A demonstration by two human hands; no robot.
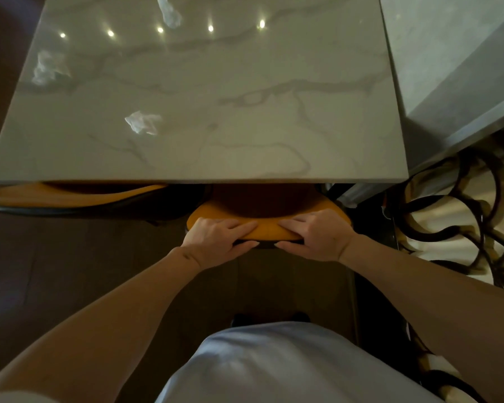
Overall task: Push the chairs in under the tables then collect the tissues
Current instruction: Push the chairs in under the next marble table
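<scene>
An orange chair [269, 229] stands at the near edge of a grey marble table [245, 146], its seat mostly under the top. My left hand [216, 238] and my right hand [314, 235] both grip the top of its backrest, fingers over the front and thumbs behind. A second orange chair [79, 193] sits tucked under the table to the left. Three crumpled white tissues lie on the tabletop: one near the middle left [142, 122], one at the far left [47, 68], one at the far edge [169, 11].
Another marble table [454, 68] stands to the right, close beside the first. A dark ornate metal frame over a pale surface [460, 216] fills the right side. Dark floor [70, 257] lies to the left and below me.
</scene>
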